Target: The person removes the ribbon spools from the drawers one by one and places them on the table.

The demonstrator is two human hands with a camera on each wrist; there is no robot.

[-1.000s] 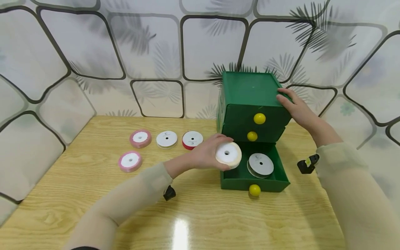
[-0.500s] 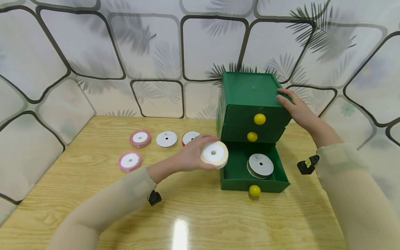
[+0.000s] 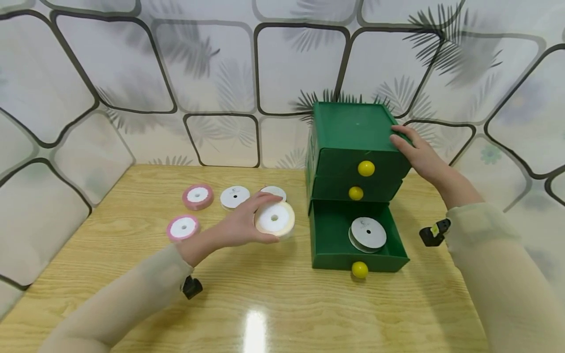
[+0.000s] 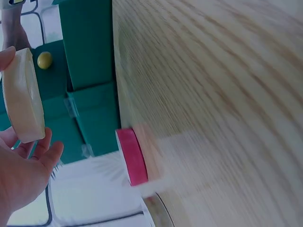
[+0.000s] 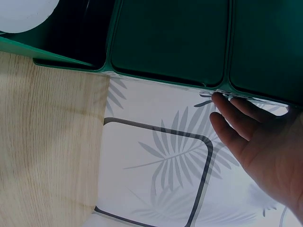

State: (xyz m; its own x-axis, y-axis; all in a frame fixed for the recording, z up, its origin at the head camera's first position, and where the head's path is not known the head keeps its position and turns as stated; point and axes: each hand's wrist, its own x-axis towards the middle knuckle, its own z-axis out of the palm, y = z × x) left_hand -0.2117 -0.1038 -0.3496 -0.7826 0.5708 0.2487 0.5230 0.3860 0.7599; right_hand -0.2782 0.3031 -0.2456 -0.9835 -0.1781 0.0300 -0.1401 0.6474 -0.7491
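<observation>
A spool of cream ribbon (image 3: 266,221) with white faces is pinched between the thumb and fingers of my left hand (image 3: 240,223), over the table left of the green drawer cabinet (image 3: 353,127). In the left wrist view the spool's ribbon edge (image 4: 22,101) faces the camera. My right hand (image 3: 423,156) rests on the cabinet's upper right edge, and its fingers look relaxed along the side in the right wrist view. The cabinet's bottom drawer (image 3: 335,262) is pulled out. Inside it lies a white-faced spool (image 3: 367,232).
Two pink ribbon spools (image 3: 197,195) lie at the left of the wooden table (image 3: 282,304). A white spool (image 3: 234,196) is beside them, and a red-ribbon spool (image 4: 132,156) is partly hidden behind my left hand. Patterned cloth (image 3: 220,63) stands behind.
My left hand has carried the cream ribbon spool leftward, from over the open drawer to over the table. The right hand has stayed on the cabinet.
</observation>
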